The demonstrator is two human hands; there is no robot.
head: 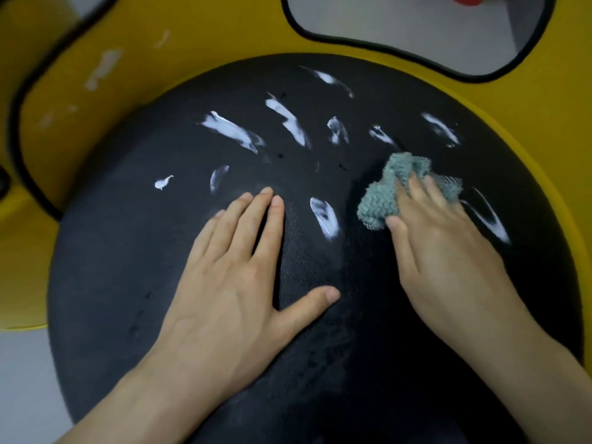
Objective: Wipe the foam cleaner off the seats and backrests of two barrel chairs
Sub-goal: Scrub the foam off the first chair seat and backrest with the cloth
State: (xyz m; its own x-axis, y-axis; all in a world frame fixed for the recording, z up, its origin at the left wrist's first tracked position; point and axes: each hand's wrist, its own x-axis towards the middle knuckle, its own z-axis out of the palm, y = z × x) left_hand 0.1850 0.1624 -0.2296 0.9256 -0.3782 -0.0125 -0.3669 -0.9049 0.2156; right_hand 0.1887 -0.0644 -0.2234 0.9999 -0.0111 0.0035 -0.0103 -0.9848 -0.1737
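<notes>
Black round seat [128, 251] fills most of the view. The yellow backrest [179, 40] curves round its far side, edged with black piping [320, 36].

We count about a dozen white streaks of foam [230, 129] on the seat, all on the far half. One short streak lies between the two hands, and a long curved one lies just right of the right hand. The near half of the seat is dark and shows no foam. We see a few pale smears on the backrest at left, blurred, likely foam too.

Left hand [230, 283]: flat on the seat near the middle, palm down, fingers straight and close together, thumb spread to the right. It holds nothing.

Right hand [448, 248]: on the right part of the seat, gripping a bunched grey-green cloth [378, 203]. The fingers push into its folds, tips partly hidden, and the thumb lies against its near edge. The cloth rests on the seat, just short of the far streaks.

We see a rounded cut-out [416, 27] in the backrest at top right, with pale ground behind it. Red shapes at the top edge are too blurred to name. Pale floor [25, 379] shows at lower left beside the seat.
</notes>
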